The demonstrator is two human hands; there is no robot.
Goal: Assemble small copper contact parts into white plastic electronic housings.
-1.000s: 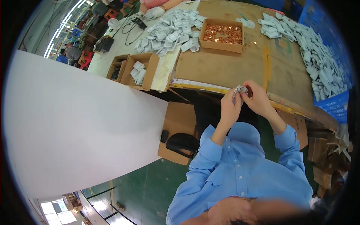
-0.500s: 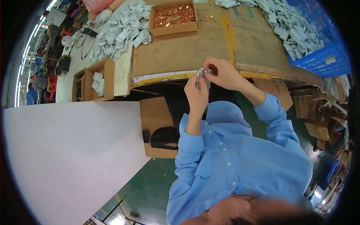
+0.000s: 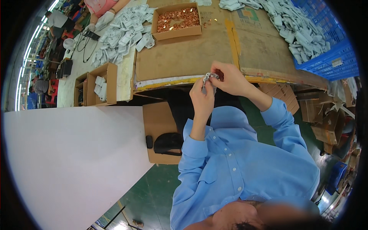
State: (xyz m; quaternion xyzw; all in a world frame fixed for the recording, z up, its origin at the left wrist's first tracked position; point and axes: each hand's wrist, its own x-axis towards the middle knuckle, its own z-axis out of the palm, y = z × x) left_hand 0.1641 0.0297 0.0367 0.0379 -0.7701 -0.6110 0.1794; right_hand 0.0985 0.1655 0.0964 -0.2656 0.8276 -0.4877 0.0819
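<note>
Cardboard [image 3: 180, 57] covers much of the tabletop across the upper frame, with a box [image 3: 178, 35] of copper pieces [image 3: 174, 20] at top centre, white parts [image 3: 126, 34] heaped at upper left and a blue crate [image 3: 329, 59] at upper right. Just above centre, the left hand [image 3: 202, 100] pinches a small clip [image 3: 209, 76]; the right hand [image 3: 232, 81], fingers curled, touches its top, whatever else it grips hidden.

Far side of the tabletop [image 3: 184, 57]: box [image 3: 178, 35] containing metal bits [image 3: 179, 20]; to its left, a heap of casings [image 3: 124, 34]; near left corner, a carton [image 3: 111, 85] with loose casings [image 3: 100, 88] inside; right, a second heap [image 3: 293, 28] reaching a crate [image 3: 326, 63]. Near edge: held casing [image 3: 209, 76] between left hand [image 3: 202, 99] and right hand [image 3: 231, 79].
</note>
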